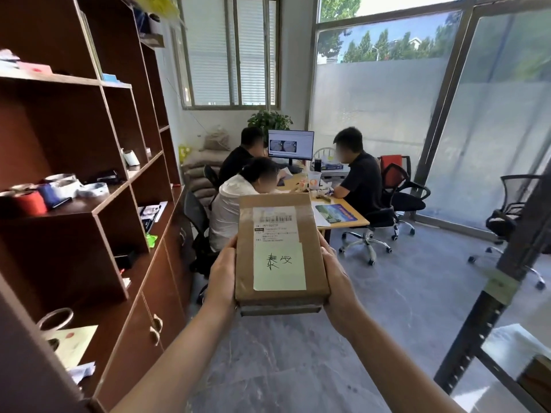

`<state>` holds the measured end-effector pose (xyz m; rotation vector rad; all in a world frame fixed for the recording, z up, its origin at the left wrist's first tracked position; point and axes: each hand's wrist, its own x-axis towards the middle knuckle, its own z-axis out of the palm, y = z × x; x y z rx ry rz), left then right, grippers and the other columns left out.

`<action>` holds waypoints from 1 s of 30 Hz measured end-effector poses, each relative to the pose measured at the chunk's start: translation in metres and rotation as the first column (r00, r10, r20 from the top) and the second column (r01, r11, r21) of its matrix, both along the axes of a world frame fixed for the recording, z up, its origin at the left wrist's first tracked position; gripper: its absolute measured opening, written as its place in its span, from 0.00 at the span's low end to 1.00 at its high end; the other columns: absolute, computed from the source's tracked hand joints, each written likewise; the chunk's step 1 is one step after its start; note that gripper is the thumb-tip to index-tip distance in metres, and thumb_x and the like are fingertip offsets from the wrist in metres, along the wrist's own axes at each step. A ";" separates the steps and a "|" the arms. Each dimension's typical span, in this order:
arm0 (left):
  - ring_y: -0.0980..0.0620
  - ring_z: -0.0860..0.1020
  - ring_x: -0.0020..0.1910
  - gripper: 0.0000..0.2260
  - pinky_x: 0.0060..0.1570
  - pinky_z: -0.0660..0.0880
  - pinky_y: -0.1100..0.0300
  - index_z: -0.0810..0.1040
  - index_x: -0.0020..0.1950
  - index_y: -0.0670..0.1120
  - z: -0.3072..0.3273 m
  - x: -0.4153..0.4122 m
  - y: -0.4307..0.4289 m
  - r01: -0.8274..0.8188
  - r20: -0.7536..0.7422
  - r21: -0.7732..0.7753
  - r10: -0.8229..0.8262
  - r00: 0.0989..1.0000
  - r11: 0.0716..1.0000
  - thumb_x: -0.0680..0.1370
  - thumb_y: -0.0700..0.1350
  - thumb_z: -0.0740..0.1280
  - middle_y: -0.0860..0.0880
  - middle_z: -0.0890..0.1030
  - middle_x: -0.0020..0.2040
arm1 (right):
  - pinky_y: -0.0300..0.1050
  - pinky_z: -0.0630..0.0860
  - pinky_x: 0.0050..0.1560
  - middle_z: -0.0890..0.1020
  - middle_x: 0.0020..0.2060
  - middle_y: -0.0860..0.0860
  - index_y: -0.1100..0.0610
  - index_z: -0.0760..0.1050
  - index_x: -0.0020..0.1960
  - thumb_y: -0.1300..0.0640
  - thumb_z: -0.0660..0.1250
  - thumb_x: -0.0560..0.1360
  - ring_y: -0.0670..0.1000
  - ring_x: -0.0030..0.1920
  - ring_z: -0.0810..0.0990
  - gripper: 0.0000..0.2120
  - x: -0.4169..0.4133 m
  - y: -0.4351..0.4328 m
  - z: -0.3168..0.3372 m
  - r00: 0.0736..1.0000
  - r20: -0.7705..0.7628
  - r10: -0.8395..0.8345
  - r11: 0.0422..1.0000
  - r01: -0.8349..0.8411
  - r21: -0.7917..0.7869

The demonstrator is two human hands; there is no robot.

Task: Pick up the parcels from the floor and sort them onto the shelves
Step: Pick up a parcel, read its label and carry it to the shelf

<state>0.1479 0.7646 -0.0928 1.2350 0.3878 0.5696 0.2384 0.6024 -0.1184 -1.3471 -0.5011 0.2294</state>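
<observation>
A flat brown cardboard parcel (280, 251) is held up in the middle of the view, its top facing me. It carries a white shipping label with a barcode and a pale green note with handwritten characters. My left hand (222, 277) grips its left edge and my right hand (338, 281) grips its right edge, fingers underneath. A dark metal rack (489, 317) with a white shelf board stands at the right edge. A brown wooden shelf unit (98, 210) fills the left side.
Three people sit at a wooden desk (343, 214) with a monitor straight ahead. Office chairs (507, 216) stand at the right near the glass wall. The wooden shelves hold tape rolls, thread spools and papers. Grey floor (298, 353) lies below my arms.
</observation>
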 end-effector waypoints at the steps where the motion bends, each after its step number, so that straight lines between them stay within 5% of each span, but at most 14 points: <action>1: 0.44 0.83 0.50 0.16 0.47 0.79 0.51 0.82 0.64 0.52 -0.003 0.004 0.004 0.012 -0.001 -0.001 -0.012 1.000 1.000 0.85 0.46 0.55 0.43 0.87 0.53 | 0.63 0.62 0.75 0.71 0.73 0.45 0.30 0.70 0.68 0.39 0.56 0.76 0.53 0.76 0.65 0.20 0.002 0.003 -0.001 1.000 -0.012 -0.007 1.000 0.007 0.010; 7: 0.41 0.82 0.52 0.16 0.49 0.79 0.50 0.81 0.65 0.52 -0.012 0.039 0.020 0.074 0.002 -0.028 -0.074 0.997 0.997 0.86 0.47 0.56 0.41 0.86 0.56 | 0.57 0.79 0.61 0.79 0.64 0.53 0.42 0.71 0.68 0.51 0.56 0.84 0.54 0.61 0.81 0.14 0.026 0.015 0.003 0.990 -0.121 -0.065 0.995 0.074 0.072; 16: 0.47 0.84 0.48 0.16 0.51 0.80 0.51 0.84 0.57 0.52 -0.008 0.130 0.031 0.094 -0.033 -0.033 -0.095 0.995 0.995 0.86 0.43 0.56 0.44 0.87 0.54 | 0.58 0.79 0.61 0.80 0.63 0.54 0.39 0.74 0.62 0.47 0.60 0.82 0.54 0.59 0.82 0.10 0.118 0.032 -0.010 0.972 -0.169 -0.163 0.980 0.179 0.083; 20: 0.43 0.83 0.56 0.15 0.60 0.78 0.45 0.83 0.59 0.54 0.001 0.188 0.024 0.151 -0.050 -0.017 -0.152 0.987 0.988 0.86 0.45 0.56 0.44 0.86 0.57 | 0.55 0.79 0.58 0.80 0.63 0.54 0.42 0.73 0.64 0.48 0.59 0.83 0.56 0.61 0.81 0.12 0.171 0.023 -0.008 0.965 -0.187 -0.186 0.965 0.215 0.152; 26: 0.56 0.87 0.42 0.14 0.36 0.82 0.61 0.81 0.62 0.51 0.007 0.274 -0.002 0.269 -0.015 0.059 -0.268 0.963 0.961 0.86 0.44 0.56 0.52 0.89 0.45 | 0.58 0.77 0.63 0.78 0.65 0.56 0.44 0.74 0.64 0.49 0.60 0.82 0.57 0.63 0.79 0.12 0.236 -0.010 -0.001 0.933 -0.171 -0.317 0.918 0.348 0.193; 30: 0.46 0.86 0.52 0.16 0.44 0.83 0.55 0.79 0.67 0.48 0.004 0.314 -0.036 0.396 -0.033 0.040 -0.395 0.918 0.917 0.86 0.47 0.56 0.45 0.87 0.55 | 0.52 0.81 0.56 0.79 0.63 0.58 0.45 0.72 0.63 0.52 0.56 0.84 0.60 0.62 0.80 0.10 0.250 -0.049 0.006 0.896 -0.172 -0.409 0.876 0.438 0.202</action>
